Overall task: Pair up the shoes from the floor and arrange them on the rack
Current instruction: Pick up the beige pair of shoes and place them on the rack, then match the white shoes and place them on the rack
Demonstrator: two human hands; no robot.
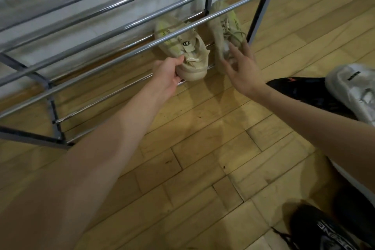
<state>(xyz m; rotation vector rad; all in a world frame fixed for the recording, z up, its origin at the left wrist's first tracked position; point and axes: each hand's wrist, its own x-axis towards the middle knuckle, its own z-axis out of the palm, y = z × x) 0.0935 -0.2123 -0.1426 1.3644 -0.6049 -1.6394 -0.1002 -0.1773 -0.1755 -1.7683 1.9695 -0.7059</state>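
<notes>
Two beige sneakers with neon-yellow accents lie on the bottom tier of a chrome shoe rack (129,26), toes pointing to the wall. My left hand (168,76) grips the heel of the left beige sneaker (182,50). The right beige sneaker (225,26) lies tipped on its side. My right hand (241,67) hovers at its heel with fingers spread, fingertips touching or just off the shoe. An upper rail crosses in front of both shoes.
A black sneaker (304,93) and a silver-white sneaker (355,89) lie on the wooden floor at the right. Another black sneaker with white lettering (324,229) sits at the bottom right corner. The rack's dark frame legs stand at left and right.
</notes>
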